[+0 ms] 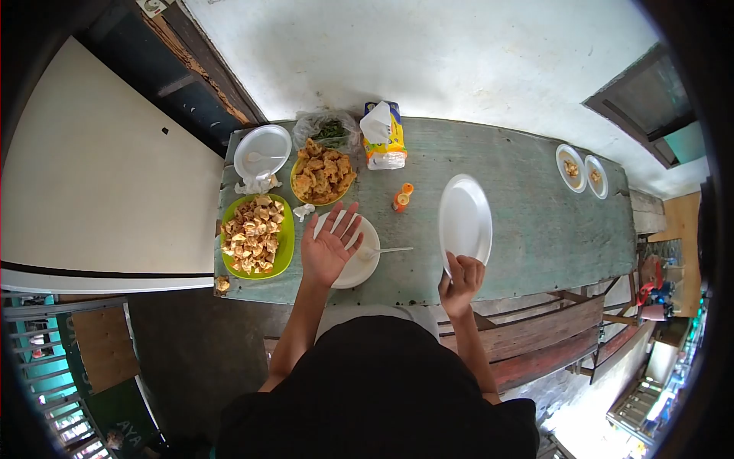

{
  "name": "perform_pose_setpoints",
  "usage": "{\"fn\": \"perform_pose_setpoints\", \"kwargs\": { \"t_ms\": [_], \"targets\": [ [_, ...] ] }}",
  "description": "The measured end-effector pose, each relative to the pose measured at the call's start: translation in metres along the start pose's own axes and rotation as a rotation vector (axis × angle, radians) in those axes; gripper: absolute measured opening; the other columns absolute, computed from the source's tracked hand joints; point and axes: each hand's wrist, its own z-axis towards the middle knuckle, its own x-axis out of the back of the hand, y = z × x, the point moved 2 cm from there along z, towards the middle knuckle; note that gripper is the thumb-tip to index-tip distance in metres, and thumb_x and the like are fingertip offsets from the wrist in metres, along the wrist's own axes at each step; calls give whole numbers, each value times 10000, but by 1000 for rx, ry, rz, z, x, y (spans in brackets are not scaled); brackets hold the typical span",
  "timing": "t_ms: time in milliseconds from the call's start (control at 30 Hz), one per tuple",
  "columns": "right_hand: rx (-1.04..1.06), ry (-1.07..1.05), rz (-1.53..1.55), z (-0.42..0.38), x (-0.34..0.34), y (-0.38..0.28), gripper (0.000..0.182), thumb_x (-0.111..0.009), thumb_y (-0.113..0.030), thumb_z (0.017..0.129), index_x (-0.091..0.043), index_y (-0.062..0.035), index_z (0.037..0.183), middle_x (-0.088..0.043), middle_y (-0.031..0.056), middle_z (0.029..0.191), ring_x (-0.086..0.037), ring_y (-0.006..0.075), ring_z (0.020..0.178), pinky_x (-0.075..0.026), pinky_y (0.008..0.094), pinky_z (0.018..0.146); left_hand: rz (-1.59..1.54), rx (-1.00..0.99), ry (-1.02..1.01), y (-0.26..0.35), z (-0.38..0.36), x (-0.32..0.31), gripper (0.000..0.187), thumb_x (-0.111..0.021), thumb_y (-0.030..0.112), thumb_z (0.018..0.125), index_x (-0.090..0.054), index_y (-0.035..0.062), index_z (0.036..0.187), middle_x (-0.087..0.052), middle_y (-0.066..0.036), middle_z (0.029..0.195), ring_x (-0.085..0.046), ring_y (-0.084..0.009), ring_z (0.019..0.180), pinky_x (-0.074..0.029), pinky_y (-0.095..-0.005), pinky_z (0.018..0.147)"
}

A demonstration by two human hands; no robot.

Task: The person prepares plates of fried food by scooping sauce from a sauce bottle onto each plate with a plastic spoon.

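Observation:
My right hand (462, 283) pinches the near edge of a white oval plate (466, 218), which is tilted above the table with nothing on it. Palm up and fingers spread, my left hand (330, 249) hovers over a white bowl (363, 269) that has a white spoon (388, 250) in it. To the left is a green plate (286, 256) heaped with folded fried pieces (254, 233). Behind my left hand, a yellow-green plate (298, 195) carries battered fritters (325, 172). A small orange-capped bottle (402, 197) stands between my hands.
At the back are a white tub (246, 145), a plastic bag of green leaves (330, 134) and a tissue pack (386, 141). Two white plates with food, a nearer one (571, 183) and a farther one (596, 187), lie far right. A wooden bench (543, 329) runs along the table's front edge.

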Motion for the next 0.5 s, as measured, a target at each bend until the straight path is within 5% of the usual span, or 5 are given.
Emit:
{"fn": "perform_pose_setpoints", "kwargs": {
  "t_ms": [233, 300, 367, 500],
  "targets": [
    [-40, -429, -31, -61, -67, 31, 462, -643, -185, 716, -564, -139, 1169, -520, 115, 973, -490, 287, 950, -363, 430, 832, -53, 56, -117, -13, 2, -8, 548, -369, 434, 913, -355, 104, 1350, -325, -104, 1423, -327, -232, 1293, -264, -426, 1050],
    [-56, -406, 17, -45, -61, 17, 480, -645, -190, 739, -538, -104, 1199, -520, 135, 1004, -479, 300, 970, -357, 435, 841, -38, 51, -124, -17, 3, -9, 560, -360, 427, 916, -342, 81, 1356, -322, -106, 1425, -323, -230, 1298, -263, -408, 1054],
    [-128, -153, 355, -23, -55, -4, 502, -641, -179, 739, -517, -50, 1208, -516, 150, 1040, -466, 319, 980, -353, 445, 855, 201, 90, -56, -25, 4, -7, 533, -308, 393, 930, -375, 51, 1334, -390, -93, 1385, -384, -218, 1255, -271, -355, 1053],
    [96, -314, 526, 24, -57, -70, 507, -549, -174, 795, -439, -33, 1269, -462, 156, 1259, -396, 343, 1188, -261, 490, 1026, 277, 160, -100, -71, 8, -2, 497, -259, 321, 954, -384, 1, 1313, -455, -141, 1316, -413, -225, 1232, -307, -345, 1035]
  ]
}}
